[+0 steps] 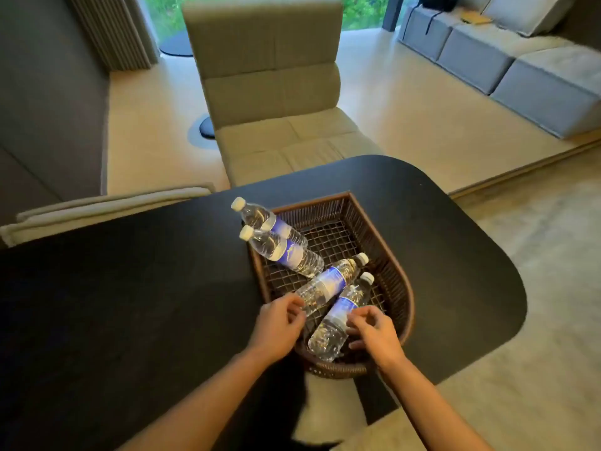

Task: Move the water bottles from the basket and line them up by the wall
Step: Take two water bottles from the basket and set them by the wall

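Observation:
A brown woven basket (pixel 395 265) sits on a black table (pixel 130 288) and holds several clear water bottles with blue labels and white caps. Two bottles (pixel 270 222) (pixel 283 252) lean over its left rim, caps pointing up-left. Two more lie in the near half, caps pointing up-right: one (pixel 328 281) on the left, one (pixel 341 317) on the right. My left hand (pixel 276 323) has its fingertips at the base of the left one. My right hand (pixel 374 333) curls around the right one's side, fingers apart. Neither hand clearly grips.
A beige cushioned chair (pixel 276 92) stands just beyond the table's far edge. A dark grey wall (pixel 48 109) runs along the left. Grey sofa blocks (pixel 520 66) stand at the back right on a pale floor.

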